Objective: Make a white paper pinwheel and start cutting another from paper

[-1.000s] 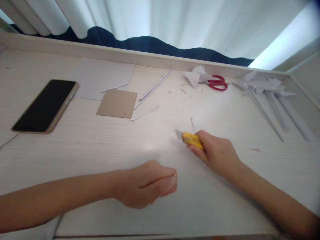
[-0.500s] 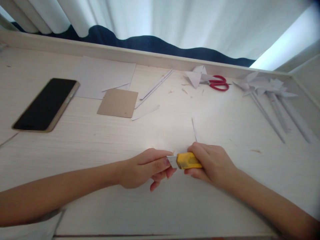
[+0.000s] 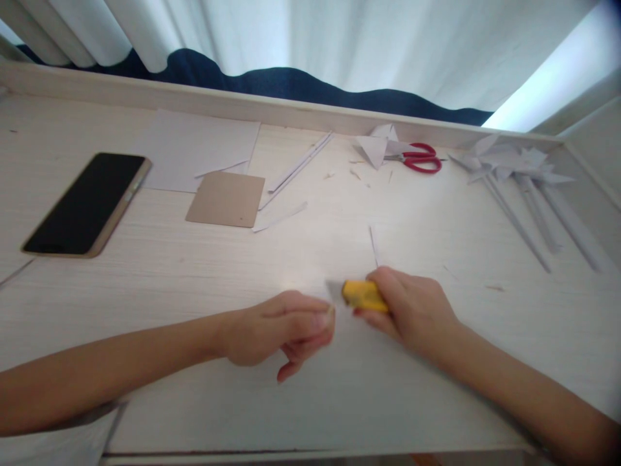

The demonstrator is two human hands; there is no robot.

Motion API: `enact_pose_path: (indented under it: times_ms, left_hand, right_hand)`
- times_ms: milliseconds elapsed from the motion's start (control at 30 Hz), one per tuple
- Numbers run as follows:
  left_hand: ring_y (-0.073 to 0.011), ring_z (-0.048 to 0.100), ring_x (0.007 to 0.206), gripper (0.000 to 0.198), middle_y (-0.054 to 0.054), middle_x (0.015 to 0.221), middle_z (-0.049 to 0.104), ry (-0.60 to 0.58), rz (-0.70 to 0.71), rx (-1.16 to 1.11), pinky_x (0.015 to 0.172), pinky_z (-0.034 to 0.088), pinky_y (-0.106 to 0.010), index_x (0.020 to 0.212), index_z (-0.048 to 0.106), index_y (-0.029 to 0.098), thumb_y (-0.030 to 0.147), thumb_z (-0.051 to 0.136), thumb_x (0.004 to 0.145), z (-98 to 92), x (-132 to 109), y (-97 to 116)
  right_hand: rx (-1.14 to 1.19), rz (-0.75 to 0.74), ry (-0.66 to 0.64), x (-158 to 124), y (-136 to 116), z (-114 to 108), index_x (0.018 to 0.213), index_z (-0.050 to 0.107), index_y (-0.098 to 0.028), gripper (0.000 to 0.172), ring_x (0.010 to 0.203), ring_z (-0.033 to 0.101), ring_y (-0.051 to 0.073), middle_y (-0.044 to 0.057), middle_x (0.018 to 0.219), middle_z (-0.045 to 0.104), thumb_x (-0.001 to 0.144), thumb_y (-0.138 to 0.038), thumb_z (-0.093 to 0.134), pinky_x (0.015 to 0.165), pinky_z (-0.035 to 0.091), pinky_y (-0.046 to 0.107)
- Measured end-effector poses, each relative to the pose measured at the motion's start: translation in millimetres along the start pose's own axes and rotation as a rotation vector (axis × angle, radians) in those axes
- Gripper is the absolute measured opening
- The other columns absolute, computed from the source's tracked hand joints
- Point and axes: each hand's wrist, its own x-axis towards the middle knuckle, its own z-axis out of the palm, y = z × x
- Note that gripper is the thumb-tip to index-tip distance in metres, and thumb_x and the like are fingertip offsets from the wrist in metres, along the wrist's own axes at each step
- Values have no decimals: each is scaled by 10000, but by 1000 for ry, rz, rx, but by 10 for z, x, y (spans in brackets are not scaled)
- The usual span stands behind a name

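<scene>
Head view: right hand (image 3: 418, 312) grips stubby yellow knife (image 3: 361, 294), grey blade out; left hand (image 3: 275, 327) pinched.

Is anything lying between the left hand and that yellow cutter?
Nothing visible: only a narrow strip of bare table separates the left hand from the yellow cutter held in the right hand.

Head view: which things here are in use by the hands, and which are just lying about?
In use: yellow utility knife gripped in the right hand; left hand pinched shut beside its blade.
Lying about: phone, cardboard square, paper sheet, paper strips, red scissors, paper pinwheels, all on the table.
</scene>
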Motion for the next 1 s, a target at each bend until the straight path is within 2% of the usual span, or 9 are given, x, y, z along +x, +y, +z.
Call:
enact_pose_path:
  times_ms: [67, 100, 167, 367, 500, 667, 767, 900, 1000]
  left_hand:
    - [-54, 350, 389, 310, 61, 495, 325, -44, -19, 104, 355, 296, -171, 610, 372, 157, 320, 321, 869, 7, -9, 0]
    - [-50, 334, 388, 332, 66, 502, 293, 5, 11, 64, 354, 292, -171, 583, 336, 164, 333, 326, 868, 5, -9, 0]
    - [-50, 344, 396, 327, 67, 518, 287, 60, 25, 4, 364, 297, -177, 596, 334, 164, 344, 330, 869, -4, 0, 1]
    - [-43, 283, 381, 292, 78, 501, 287, 65, 68, -93, 366, 331, -171, 665, 405, 144, 357, 369, 862, -12, 47, 15]
    - [-40, 224, 388, 287, 86, 508, 270, 43, 79, -152, 385, 392, -163, 695, 431, 139, 394, 439, 825, -11, 64, 18]
    - [-43, 222, 389, 296, 93, 494, 220, -9, 58, -164, 413, 410, -154, 688, 437, 142, 404, 430, 827, -38, 61, -12]
    - [-40, 228, 381, 317, 92, 490, 236, -36, 44, -164, 402, 392, -156, 668, 423, 142, 415, 416, 829, -22, 46, -4]
    - [-39, 304, 380, 313, 65, 521, 322, -88, -73, -85, 352, 291, -166, 646, 395, 142, 362, 356, 865, 28, 16, 58]
    - [-49, 333, 391, 300, 64, 507, 319, -37, -38, -77, 361, 257, -179, 645, 384, 147, 340, 350, 872, 30, 5, 85]
  right_hand:
    - [-66, 126, 46, 11, 72, -33, 699, 451, -168, 408, 376, 428, 114, -5, 467, 478, 867, -466, 229, 379, 237, 221]
    - [-52, 156, 47, 15, 100, -46, 731, 455, -165, 395, 404, 456, 124, -1, 482, 488, 863, -467, 238, 396, 271, 221]
    - [20, 131, 10, 18, 127, -58, 745, 448, -170, 382, 406, 461, 124, -10, 478, 479, 857, -475, 248, 407, 299, 218]
    - [191, -28, -56, -10, 14, -11, 751, 452, -161, 398, 419, 455, 104, -8, 534, 498, 849, -495, 257, 423, 324, 209]
    - [179, -113, -64, -35, -80, -13, 712, 456, -156, 445, 431, 463, 114, 4, 546, 509, 829, -543, 268, 413, 303, 223]
    - [157, -104, -75, -40, -110, -18, 703, 462, -156, 460, 442, 468, 117, 12, 556, 527, 830, -548, 258, 419, 291, 227]
    - [170, -107, -80, -29, -102, -9, 705, 462, -157, 460, 443, 470, 116, 14, 558, 531, 831, -549, 256, 419, 289, 225]
    - [127, -70, -82, -14, -66, 8, 702, 455, -162, 452, 436, 474, 121, 16, 551, 532, 836, -541, 250, 410, 290, 224]
    - [124, -13, -65, -12, -22, -3, 726, 447, -171, 421, 439, 477, 124, 9, 540, 522, 845, -521, 245, 415, 308, 224]
